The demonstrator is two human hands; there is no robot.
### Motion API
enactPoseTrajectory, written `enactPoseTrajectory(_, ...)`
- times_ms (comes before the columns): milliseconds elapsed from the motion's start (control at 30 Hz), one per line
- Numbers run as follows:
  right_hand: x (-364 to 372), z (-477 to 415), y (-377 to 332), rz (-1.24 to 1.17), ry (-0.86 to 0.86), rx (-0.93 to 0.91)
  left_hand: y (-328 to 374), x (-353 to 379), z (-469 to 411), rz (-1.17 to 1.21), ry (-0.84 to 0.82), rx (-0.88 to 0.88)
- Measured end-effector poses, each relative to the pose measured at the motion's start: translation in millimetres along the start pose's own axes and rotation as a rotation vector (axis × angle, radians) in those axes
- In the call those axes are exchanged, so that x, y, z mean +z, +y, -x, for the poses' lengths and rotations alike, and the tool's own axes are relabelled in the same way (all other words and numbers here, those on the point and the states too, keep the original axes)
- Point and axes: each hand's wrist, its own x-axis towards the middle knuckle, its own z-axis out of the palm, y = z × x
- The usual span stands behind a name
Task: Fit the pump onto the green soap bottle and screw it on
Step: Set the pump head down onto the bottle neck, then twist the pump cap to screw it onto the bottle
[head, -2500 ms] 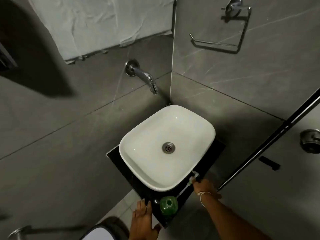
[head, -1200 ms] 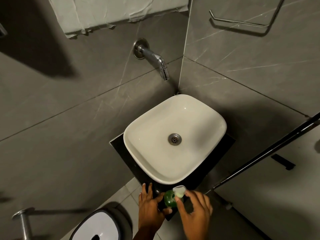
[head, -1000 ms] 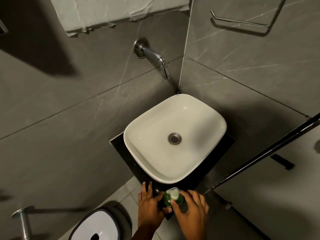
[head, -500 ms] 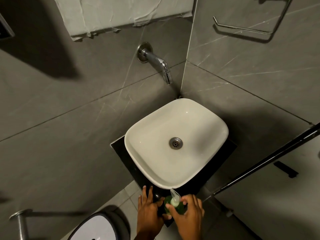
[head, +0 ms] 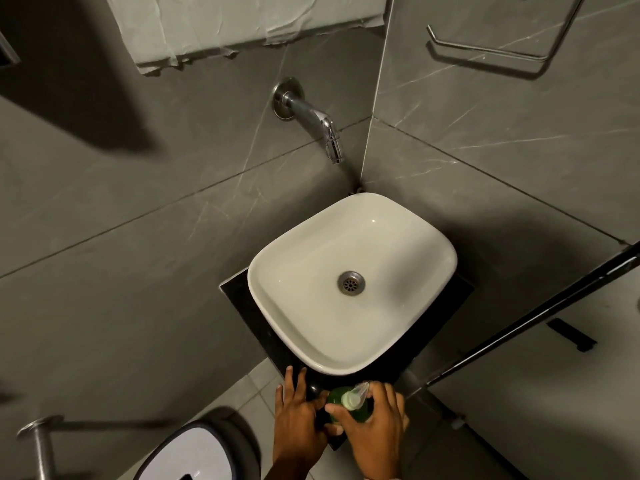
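Note:
The green soap bottle point(head: 358, 412) stands on the front corner of the black counter point(head: 242, 303), just in front of the white basin point(head: 304, 344). The clear white pump point(head: 352, 397) sits on top of the bottle's neck, its nozzle pointing up and to the right. My right hand point(head: 372, 434) curls around the pump's collar from the right, with thumb and fingers pinching it. My left hand point(head: 298, 420) rests flat on the counter edge with its thumb against the bottle's left side. The bottle's lower body is hidden by both hands.
A chrome tap point(head: 311, 119) juts from the grey tiled wall above the basin. A white-lidded bin point(head: 194, 455) stands on the floor at lower left, beside a chrome pipe point(head: 41, 445). A towel ring point(head: 491, 46) hangs at upper right; a black-framed door point(head: 533, 313) runs along the right.
My right hand brought the pump from the counter's right side onto the bottle's neck. Over the last second the nozzle has turned from pointing left to pointing up-right. My left hand stayed beside the bottle.

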Motion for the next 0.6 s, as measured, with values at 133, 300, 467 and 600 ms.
enactPoseTrajectory(133,-2.9,0.7,3.0,0.010,-0.022,-0.067,-0.6,0.3,-0.2,-0.018,-0.005,0.019)
enactPoseTrajectory(300,4.8,-0.4,-10.9,0.042,0.026,0.035,0.6,-2.1,0.7,0.016,0.016,0.014)
enactPoseTrajectory(467,1.1,6.0,5.8,0.041,-0.035,-0.063,-0.6,0.3,0.1,-0.010,0.029,0.026)
enactPoseTrajectory(600,-2.9,2.4,2.6,0.047,-0.013,-0.021,-2.0,2.2,-0.6,-0.041,0.011,0.024)
